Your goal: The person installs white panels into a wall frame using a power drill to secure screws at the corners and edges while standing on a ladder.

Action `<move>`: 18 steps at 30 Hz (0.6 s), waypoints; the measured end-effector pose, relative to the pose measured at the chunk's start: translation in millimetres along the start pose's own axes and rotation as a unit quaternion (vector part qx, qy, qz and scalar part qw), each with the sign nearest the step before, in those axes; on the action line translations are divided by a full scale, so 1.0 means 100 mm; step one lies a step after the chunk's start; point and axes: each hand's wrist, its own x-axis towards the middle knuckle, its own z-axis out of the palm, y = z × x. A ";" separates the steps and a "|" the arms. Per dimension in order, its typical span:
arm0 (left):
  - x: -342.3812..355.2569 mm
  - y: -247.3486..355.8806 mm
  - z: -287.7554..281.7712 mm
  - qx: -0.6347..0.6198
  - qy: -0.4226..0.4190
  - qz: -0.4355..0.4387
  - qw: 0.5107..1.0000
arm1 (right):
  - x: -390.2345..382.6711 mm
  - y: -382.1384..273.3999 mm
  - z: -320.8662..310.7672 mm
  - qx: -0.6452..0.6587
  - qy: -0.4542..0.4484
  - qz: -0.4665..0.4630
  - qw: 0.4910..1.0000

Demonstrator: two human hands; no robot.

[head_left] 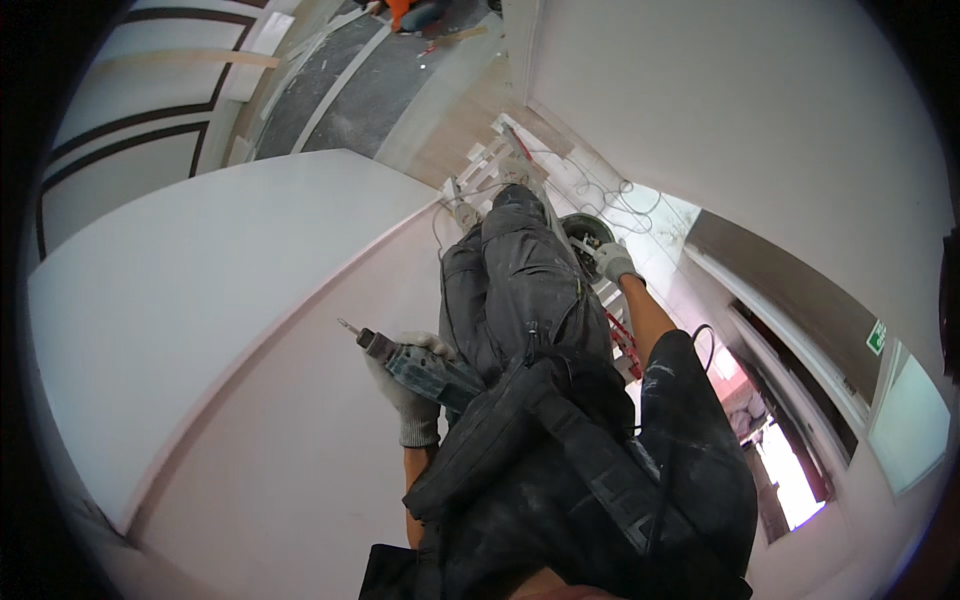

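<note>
My left hand (408,392), in a pale knit glove, is wrapped round a dark, dusty cordless drill (428,372). A bit (348,327) sticks out of its front, pointing up and to the left. My right hand (615,262), also gloved, is at the near edge of a round dark bucket (573,222). Its fingers are curled, and their tips are hard to see against the bucket. Small mixed items lie in the bucket, too small to name. My feet rest on a ladder (482,172), high above the floor.
Close on my left stands a white wall panel (240,230); a pale wall (740,110) rises at the right. Loose cable (625,205) coils on the light floor below. Far off at the top, a person in orange (402,12) is near the dark floor.
</note>
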 end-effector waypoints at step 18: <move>-0.84 -0.45 -0.15 0.109 -0.143 0.165 0.970 | -0.78 -0.46 -1.12 0.314 0.117 0.014 0.942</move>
